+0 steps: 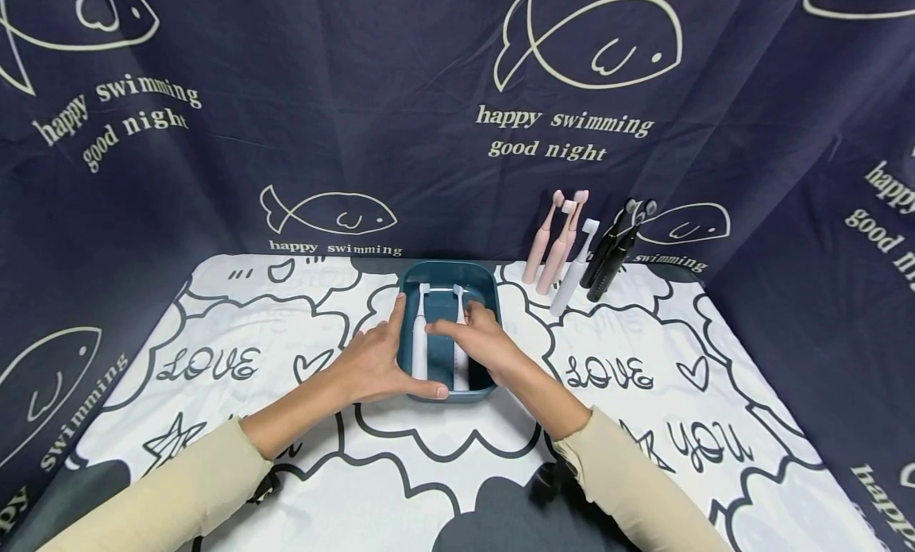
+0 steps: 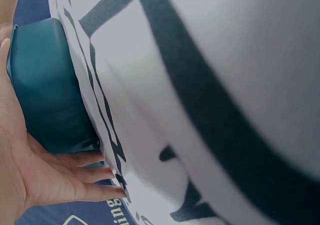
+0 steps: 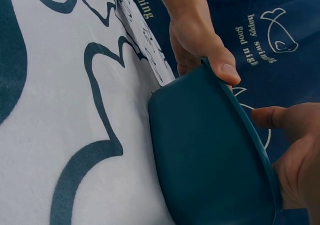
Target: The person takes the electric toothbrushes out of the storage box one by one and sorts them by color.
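Note:
A dark teal bin [image 1: 446, 273] sits on the patterned cloth, with two white electric toothbrushes inside it, heads toward the far wall. My left hand [image 1: 379, 360] rests against the bin's left side, fingers straight along the outside and thumb over the near rim. Over the right part of the bin, my right hand [image 1: 486, 344] reaches in above the right toothbrush [image 1: 461, 368], covering its middle. The right thumb stretches across to the left toothbrush [image 1: 419, 352]. In the right wrist view, the bin's outer wall [image 3: 205, 150] hides the toothbrushes.
Right of the bin, three pink toothbrushes [image 1: 557, 254], a white toothbrush [image 1: 572, 278] and a group of black toothbrushes [image 1: 613, 262] stand upright near the back edge. A navy curtain [image 1: 415, 123] with fish drawings hangs behind and at both sides.

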The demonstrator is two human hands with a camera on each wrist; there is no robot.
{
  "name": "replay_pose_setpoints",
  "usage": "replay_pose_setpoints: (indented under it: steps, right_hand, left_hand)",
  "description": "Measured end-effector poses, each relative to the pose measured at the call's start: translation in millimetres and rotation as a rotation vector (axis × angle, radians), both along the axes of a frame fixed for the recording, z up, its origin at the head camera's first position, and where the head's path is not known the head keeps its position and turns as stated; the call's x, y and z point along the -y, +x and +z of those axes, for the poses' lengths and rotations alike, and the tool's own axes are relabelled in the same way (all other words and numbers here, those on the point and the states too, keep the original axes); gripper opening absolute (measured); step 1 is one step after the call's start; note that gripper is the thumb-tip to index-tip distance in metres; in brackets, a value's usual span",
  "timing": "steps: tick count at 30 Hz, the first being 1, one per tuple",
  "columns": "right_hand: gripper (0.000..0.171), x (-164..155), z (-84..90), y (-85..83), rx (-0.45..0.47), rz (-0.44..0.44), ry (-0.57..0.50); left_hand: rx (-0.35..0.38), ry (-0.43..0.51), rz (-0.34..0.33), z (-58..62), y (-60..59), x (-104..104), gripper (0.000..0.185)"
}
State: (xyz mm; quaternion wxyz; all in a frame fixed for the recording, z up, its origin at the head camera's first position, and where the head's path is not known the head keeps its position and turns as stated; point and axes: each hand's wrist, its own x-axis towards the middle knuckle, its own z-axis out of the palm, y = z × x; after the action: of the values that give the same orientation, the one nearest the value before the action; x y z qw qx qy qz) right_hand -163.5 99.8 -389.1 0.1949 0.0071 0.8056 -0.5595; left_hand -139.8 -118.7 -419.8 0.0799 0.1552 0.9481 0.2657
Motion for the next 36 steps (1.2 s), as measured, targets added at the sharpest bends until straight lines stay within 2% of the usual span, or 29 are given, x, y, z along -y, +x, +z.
replay_pose_setpoints:
  steps: [12,20,26,36]
  right_hand:
    - [0.099,2.6,-3.8,-3.9,0.015,0.000,0.049]
    - [0.105,4.8,-6.7,-5.6,0.020,-0.003,0.028]
    - [0.099,5.8,-10.9,-6.5,0.000,0.025,0.059]
    - [0.065,8.2,-11.9,-11.2,-0.069,0.078,0.189]
  left_hand:
    - [0.002,-0.012,-0.002,0.9,-0.4,-1.2,0.170]
    - [0.008,-0.010,0.002,0.4,0.0,0.5,0.170]
    - [0.010,-0.009,0.006,-0.4,-0.3,0.4,0.170]
    - [0.009,-0.009,0.011,-0.3,0.0,0.0,0.170]
